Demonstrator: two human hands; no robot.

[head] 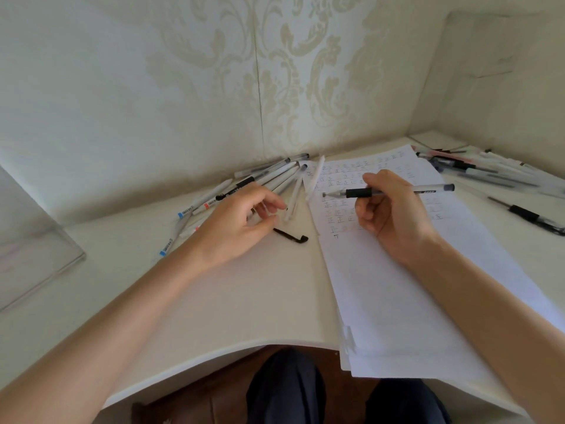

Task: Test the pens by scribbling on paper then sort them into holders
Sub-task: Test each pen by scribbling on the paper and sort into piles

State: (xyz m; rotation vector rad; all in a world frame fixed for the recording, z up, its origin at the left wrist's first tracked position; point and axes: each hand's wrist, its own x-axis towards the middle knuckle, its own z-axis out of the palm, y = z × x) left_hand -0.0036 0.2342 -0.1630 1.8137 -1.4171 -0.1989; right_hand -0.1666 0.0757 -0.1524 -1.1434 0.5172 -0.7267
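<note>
White tabletop (244, 301) runs into a wall corner at the back, and its front edge curves in toward the person's lap. At far left a clear holder (46, 270) sits against the wall, well apart from both hands. A wide bare stretch lies between it and the left forearm.

A loose pile of pens (260, 182) fans out by the back wall, some with blue or red ends pointing toward the holder. The left hand (238, 221) rests on the tabletop at the near edge of this pile, forearm angled in from the lower left. Its fingers (269, 200) are curled, and with the thumb they pinch a small clear piece that looks like a cap (267, 211). Just beside the hand, toward the paper, lies a bent black clip (290, 236).

The paper (397, 286) is a stack slanting from the back wall down to the front edge, which its near corner overhangs. Rows of small marks cover its far half.

The right hand (394, 215) hovers or rests over those marks, wrist on the sheet. Its curled fingers grip a pen (394, 191) at the black sleeve. The barrel lies level, bare tip pointing left toward the paper's left edge, tail sticking out to the right past the knuckles.

A second pile of pens (489, 169) lies blurred in the far right corner. One black pen (532, 214) lies nearer, apart from it.
</note>
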